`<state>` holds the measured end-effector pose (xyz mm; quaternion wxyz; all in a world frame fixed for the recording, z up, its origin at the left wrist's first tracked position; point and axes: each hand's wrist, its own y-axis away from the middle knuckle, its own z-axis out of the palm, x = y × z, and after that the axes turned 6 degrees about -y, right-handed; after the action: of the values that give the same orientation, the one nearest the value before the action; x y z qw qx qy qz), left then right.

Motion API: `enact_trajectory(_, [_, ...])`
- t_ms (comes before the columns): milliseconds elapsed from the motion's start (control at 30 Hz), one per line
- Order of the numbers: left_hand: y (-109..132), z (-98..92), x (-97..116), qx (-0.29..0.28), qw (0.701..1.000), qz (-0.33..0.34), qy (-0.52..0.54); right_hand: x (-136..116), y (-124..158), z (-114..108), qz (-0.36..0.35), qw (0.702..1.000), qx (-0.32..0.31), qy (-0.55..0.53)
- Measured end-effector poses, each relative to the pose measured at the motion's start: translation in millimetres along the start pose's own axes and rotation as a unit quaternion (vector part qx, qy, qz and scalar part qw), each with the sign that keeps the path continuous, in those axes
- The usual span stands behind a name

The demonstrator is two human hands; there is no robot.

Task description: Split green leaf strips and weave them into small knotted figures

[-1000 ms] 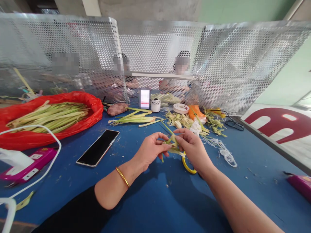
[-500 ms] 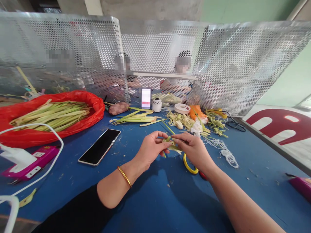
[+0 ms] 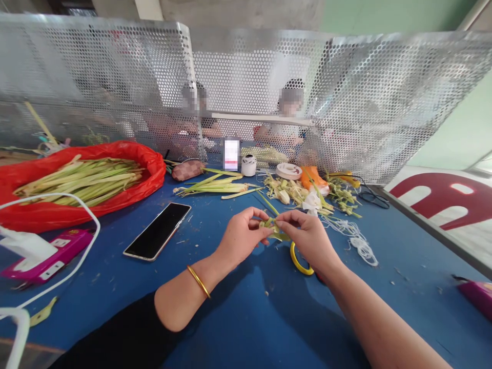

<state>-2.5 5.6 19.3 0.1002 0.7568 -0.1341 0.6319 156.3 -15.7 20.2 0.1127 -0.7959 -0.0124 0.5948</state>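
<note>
Both hands meet over the middle of the blue table, pinching a small piece of folded green plant leaf strips [image 3: 280, 236]. My left hand [image 3: 244, 233], below a gold bangle, grips it from the left with thumb and fingers closed. From the right, my right hand [image 3: 307, 236] pinches the same piece between thumb and fingertips. One green strip end sticks up and away from the fingers. Under my right hand lies a pair of scissors with a yellow handle loop [image 3: 300, 260]; the rest of them is mostly hidden by the hand and wrist.
A red plastic bag [image 3: 151, 161] of long leaf strips stands left, near a phone [image 3: 157, 231] and purple power strip [image 3: 63, 253]. Beyond my hands lie loose strips [image 3: 215, 185], a tape roll [image 3: 289, 170], dried scraps [image 3: 286, 190] and white string [image 3: 361, 246]. A perforated metal screen [image 3: 249, 66] separates co-workers.
Both hands keep hold of the leaf strips and have shifted very slightly to the right. The fingers have adjusted a little on the folded piece; its lower flap has turned.
</note>
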Motion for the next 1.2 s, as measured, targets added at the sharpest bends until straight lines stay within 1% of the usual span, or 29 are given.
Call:
enact_trajectory(100, [0.0,0.0,0.5,0.004,1.0,0.018,-0.023,0.9,0.0,1.1,0.042,0.998,-0.01,-0.044])
enact_trajectory(200, [0.0,-0.1,1.5,0.007,0.999,0.031,-0.035,-0.8,0.0,1.4,0.065,0.994,-0.014,-0.086])
enact_trajectory(300, [0.4,0.0,0.8,0.006,0.997,0.047,-0.056,-2.8,0.1,1.1,0.061,0.993,-0.014,-0.098])
enact_trajectory(433, [1.4,1.0,-1.0,0.007,0.996,0.053,-0.073,-3.8,0.2,0.3,0.051,0.996,-0.005,-0.07])
enact_trajectory(567, [1.6,2.5,-2.1,0.01,0.996,0.061,-0.071,-5.0,0.7,-0.5,0.062,0.996,-0.022,-0.055])
enact_trajectory(700, [1.5,2.7,-1.9,0.012,0.995,0.064,-0.077,-5.6,1.2,-0.9,0.08,0.991,-0.043,-0.098])
enact_trajectory(967, [4.1,1.8,-1.2,-0.005,0.991,0.086,-0.098,-2.6,0.7,2.7,0.088,0.986,-0.009,-0.142])
enact_trajectory(1067, [4.0,1.6,-1.1,0.0,0.993,0.081,-0.089,-3.4,0.7,2.9,0.085,0.982,-0.014,-0.165])
enact_trajectory(1200, [2.9,1.1,-0.2,0.014,0.994,0.068,-0.085,-4.9,1.2,3.2,0.075,0.983,-0.022,-0.169])
